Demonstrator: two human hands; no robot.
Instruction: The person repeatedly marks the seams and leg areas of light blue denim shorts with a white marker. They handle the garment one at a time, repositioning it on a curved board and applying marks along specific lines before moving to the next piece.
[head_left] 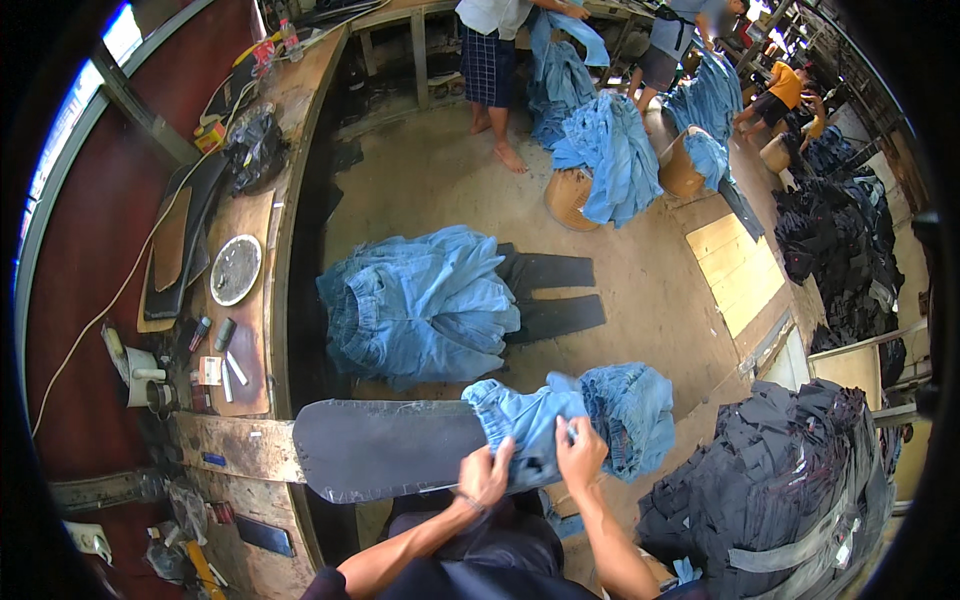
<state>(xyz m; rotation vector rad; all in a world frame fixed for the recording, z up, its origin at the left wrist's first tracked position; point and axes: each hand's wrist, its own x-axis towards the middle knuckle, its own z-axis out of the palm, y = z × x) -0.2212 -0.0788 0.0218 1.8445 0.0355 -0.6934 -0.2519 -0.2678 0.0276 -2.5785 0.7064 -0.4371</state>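
Jeans [570, 425] lay bunched over the right end of our long dark board [385, 448], its axis running left-right; our left hand [485, 475] and right hand [580, 452] both pinched denim, right nearer the bunch.

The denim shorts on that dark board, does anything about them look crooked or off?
Yes: the light blue denim shorts sit bunched and rumpled at the end of the dark board, not smoothed flat. The left hand and right hand grip the crumpled fabric.
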